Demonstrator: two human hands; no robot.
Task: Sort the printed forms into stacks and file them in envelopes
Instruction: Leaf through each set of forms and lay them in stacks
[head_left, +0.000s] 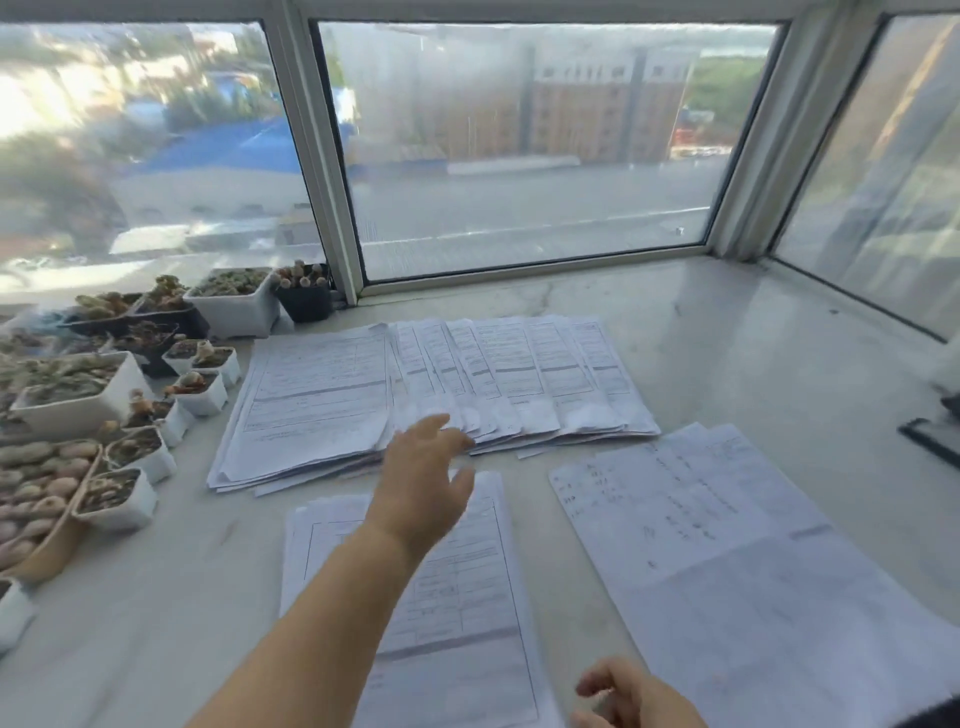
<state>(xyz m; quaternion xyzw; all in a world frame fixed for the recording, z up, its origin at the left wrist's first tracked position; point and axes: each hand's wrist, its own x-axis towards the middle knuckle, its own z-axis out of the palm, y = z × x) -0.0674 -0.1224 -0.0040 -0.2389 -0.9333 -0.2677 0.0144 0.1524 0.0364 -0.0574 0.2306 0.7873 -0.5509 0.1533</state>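
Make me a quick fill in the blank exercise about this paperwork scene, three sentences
1. The left hand reaches toward the ____ row of printed forms.
2. The potted succulents stand on the ____ side of the sill.
3. The right hand sits near the ____ edge of the view.

Missing words: fanned; left; bottom

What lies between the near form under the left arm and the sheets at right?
Head view: bare marble sill separates the near form from the right sheets.
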